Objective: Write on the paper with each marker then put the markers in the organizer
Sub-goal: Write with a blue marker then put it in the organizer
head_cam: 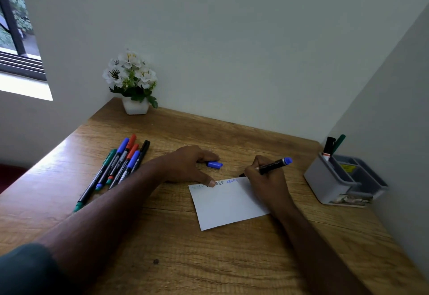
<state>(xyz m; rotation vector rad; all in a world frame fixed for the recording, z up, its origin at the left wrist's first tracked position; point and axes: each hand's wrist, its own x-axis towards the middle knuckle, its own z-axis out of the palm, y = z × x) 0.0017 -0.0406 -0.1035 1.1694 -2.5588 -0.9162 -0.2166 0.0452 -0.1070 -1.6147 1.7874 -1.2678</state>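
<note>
A white sheet of paper [228,204] lies on the wooden desk [181,260], with letters along its top edge. My right hand [267,178] grips a blue marker [275,165], its tip at the paper's top edge. My left hand [185,164] holds the blue cap [214,164] under its fingers while the thumb presses the paper's top left corner. Several capped markers [118,167] in green, blue, red and black lie in a bundle at the left. A grey organizer [329,183] at the right holds two markers [332,147], one black, one green.
A white pot of white flowers [133,81] stands in the desk's back left corner. Walls close the desk at the back and right. A window is at the upper left. Bare desk surface spreads in front of the paper.
</note>
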